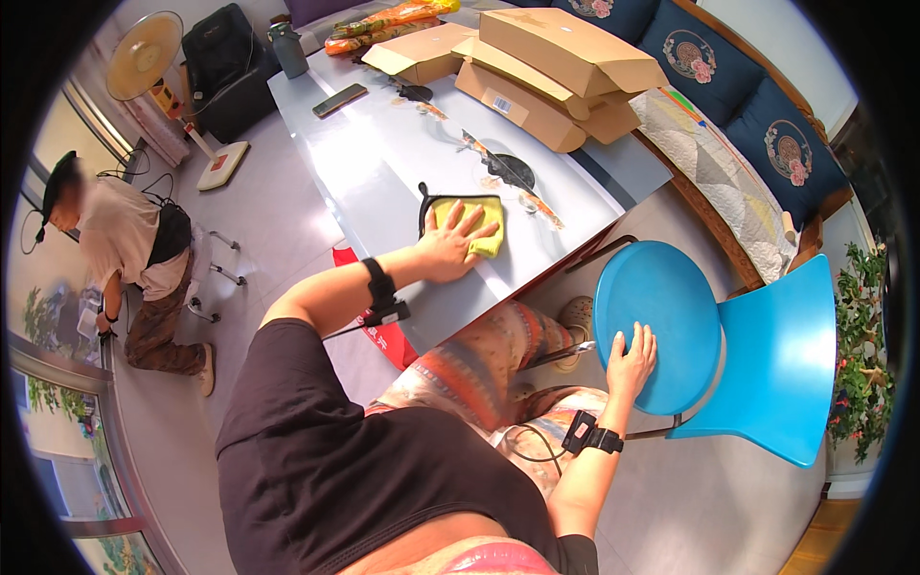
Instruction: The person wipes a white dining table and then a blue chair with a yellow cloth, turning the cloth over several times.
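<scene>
My left hand (454, 248) lies spread and flat on a yellow-green cloth (490, 214) with a dark edge and a small loop at one corner. The cloth rests on the glossy table (388, 208), which is printed with koi and dark lily pads. On the blue seat (658, 309) of a chair, my right hand (632, 359) rests with its fingers stretched out, holding nothing. Both wrists carry black straps with small cabled devices.
Cardboard boxes (528, 61) are stacked at the table's far right. A phone (340, 100), a flask (288, 52) and orange packages (388, 27) occupy its far left. A sofa (719, 180) stands at right. Another person (136, 237) sits leaning over at left, near a fan heater (147, 57).
</scene>
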`<state>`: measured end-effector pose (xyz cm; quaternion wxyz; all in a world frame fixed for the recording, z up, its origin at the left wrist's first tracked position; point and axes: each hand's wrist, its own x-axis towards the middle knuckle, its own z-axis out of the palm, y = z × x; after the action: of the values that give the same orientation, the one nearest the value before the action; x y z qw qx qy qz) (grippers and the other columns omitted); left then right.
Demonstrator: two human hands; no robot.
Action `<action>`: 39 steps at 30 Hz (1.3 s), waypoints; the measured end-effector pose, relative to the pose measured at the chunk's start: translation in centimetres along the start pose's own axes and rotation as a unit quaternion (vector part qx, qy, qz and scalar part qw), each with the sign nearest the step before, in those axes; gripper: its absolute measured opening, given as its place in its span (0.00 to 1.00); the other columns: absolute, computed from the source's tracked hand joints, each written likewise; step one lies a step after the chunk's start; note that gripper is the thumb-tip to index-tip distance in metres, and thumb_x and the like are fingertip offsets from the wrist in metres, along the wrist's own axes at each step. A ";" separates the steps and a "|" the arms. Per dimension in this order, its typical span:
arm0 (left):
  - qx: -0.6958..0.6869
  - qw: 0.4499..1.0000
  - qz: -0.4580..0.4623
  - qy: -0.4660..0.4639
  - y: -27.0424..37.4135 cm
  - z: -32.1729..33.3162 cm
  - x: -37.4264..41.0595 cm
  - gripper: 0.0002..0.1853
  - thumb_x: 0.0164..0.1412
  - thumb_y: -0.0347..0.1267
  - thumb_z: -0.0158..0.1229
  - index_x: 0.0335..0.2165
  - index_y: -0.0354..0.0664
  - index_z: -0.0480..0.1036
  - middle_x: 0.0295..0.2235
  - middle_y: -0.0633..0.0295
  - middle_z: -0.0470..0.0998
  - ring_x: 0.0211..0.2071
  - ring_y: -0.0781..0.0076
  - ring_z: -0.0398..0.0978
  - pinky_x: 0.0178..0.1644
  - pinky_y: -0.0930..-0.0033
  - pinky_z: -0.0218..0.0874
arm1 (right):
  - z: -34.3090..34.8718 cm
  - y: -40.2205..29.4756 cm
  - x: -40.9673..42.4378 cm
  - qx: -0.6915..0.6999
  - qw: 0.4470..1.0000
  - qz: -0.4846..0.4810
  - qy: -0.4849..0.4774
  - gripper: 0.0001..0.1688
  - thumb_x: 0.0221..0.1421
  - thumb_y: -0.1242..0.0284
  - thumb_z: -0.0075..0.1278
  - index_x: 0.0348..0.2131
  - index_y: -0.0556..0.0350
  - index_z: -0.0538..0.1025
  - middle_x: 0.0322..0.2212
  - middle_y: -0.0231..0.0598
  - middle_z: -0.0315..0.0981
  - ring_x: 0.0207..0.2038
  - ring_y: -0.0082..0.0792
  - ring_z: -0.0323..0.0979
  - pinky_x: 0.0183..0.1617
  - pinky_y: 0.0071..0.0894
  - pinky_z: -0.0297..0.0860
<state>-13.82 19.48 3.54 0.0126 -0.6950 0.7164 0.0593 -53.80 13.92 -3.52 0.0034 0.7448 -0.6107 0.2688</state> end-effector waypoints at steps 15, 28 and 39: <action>-0.019 0.995 0.085 -0.042 0.4 -0.7 -6.6 0.34 0.63 0.46 0.41 0.66 0.65 0.45 0.68 0.55 0.41 0.67 0.40 0.36 0.61 0.25 0.25 | -0.6 -0.7 0.0 -0.005 1.000 0.004 -0.022 0.26 0.58 0.62 0.48 0.54 0.55 0.70 0.57 0.45 0.63 0.61 0.50 0.57 0.63 0.50 0.54; -0.026 0.996 -0.091 -0.003 -10.6 -1.2 11.2 0.32 0.65 0.49 0.39 0.65 0.70 0.44 0.68 0.61 0.39 0.68 0.44 0.33 0.60 0.21 0.28 | -0.8 -1.3 0.3 -0.008 0.999 0.007 -0.033 0.25 0.58 0.64 0.48 0.53 0.54 0.70 0.56 0.45 0.63 0.61 0.49 0.57 0.63 0.50 0.54; -0.023 0.976 -0.213 0.037 -16.1 -1.0 20.8 0.31 0.65 0.55 0.34 0.65 0.73 0.46 0.68 0.65 0.39 0.68 0.45 0.33 0.59 0.17 0.27 | -1.3 -1.8 0.4 -0.022 0.999 0.015 -0.034 0.25 0.58 0.64 0.49 0.53 0.54 0.70 0.55 0.45 0.63 0.59 0.49 0.58 0.61 0.51 0.55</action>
<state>1.64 -1.75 1.39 -0.0175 -0.8337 0.5501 0.0457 -52.61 14.49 -1.65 -0.0049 0.7439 -0.6275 0.2299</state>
